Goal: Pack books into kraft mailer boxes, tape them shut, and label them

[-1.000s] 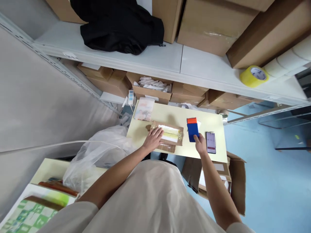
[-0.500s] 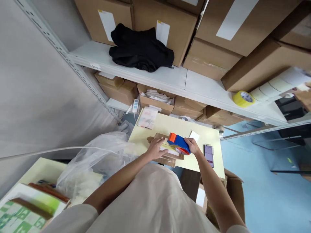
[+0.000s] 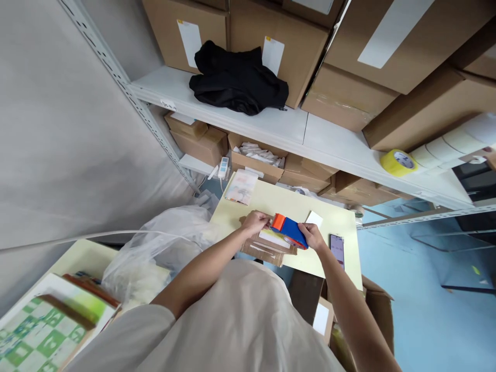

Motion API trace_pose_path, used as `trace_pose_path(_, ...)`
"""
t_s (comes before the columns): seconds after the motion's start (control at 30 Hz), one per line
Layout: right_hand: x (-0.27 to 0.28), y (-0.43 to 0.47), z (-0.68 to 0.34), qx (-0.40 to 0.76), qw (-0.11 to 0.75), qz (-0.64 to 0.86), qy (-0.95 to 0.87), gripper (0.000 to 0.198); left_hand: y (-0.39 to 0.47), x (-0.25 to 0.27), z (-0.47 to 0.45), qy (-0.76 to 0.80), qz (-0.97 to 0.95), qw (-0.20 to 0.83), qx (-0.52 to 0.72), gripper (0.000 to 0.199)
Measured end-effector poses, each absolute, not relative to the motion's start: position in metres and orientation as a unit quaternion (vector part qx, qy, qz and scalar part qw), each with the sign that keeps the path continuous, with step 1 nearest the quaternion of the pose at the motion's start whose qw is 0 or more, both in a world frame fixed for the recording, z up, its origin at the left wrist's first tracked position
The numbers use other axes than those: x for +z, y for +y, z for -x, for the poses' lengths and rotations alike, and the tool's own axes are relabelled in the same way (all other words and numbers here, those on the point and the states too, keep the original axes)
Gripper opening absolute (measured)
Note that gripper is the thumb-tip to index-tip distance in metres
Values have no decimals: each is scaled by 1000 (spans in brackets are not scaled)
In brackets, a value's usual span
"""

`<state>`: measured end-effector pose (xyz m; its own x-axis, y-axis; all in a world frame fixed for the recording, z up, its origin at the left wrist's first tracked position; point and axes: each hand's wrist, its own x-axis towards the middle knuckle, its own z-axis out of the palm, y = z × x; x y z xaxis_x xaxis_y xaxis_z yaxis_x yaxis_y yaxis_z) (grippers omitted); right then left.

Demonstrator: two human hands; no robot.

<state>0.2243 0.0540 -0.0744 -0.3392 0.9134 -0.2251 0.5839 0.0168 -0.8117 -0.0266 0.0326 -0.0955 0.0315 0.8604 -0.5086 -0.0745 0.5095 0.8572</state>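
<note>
My right hand [image 3: 312, 236] grips the end of a blue and orange tape dispenser [image 3: 294, 230], held over a flat cardboard package [image 3: 262, 250] at the table's front edge. My left hand [image 3: 256, 222] is closed in a pinch just beside the dispenser's orange end; what its fingertips hold, if anything, is too small to make out. A white and yellowish strip shows on the package below the dispenser, which covers part of it. Right of my right hand a phone [image 3: 337, 250] lies on the table, and a white card [image 3: 313, 219] lies behind that hand.
The pale yellow table [image 3: 271, 195] bears a printed sheet [image 3: 242, 187] at its far left. A shelf [image 3: 267, 123] with cardboard boxes, a black garment [image 3: 240, 77] and tape rolls [image 3: 399, 163] spans above its far side. Plastic wrap [image 3: 155, 253] bulges at the left.
My left hand has drawn in from lying spread on the package to a pinch by the dispenser's orange end. My right hand keeps its hold. The view has shifted slightly.
</note>
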Motion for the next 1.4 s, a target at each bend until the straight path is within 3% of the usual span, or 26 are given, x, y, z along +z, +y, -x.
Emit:
trace_pose_path(0.3,-56,49,-251,294,100,573,-759,54,21,-121,114,660,-320,551,397,15)
trace_pose_path(0.7,-55,48,-234,259,47,592,-762,53,22,-141,110,680,-333,510,409,15)
trace_pose_path(0.9,-51,52,-223,216,-7,592,-776,51,17,-160,109,707,-348,485,379,19)
trace_pose_path(1.2,-54,50,-222,221,-11,588,-778,51,14,-175,71,752,-396,422,314,15)
trace_pose_path(1.4,-53,46,-220,213,-2,599,-772,50,5,-179,77,763,-453,370,276,48)
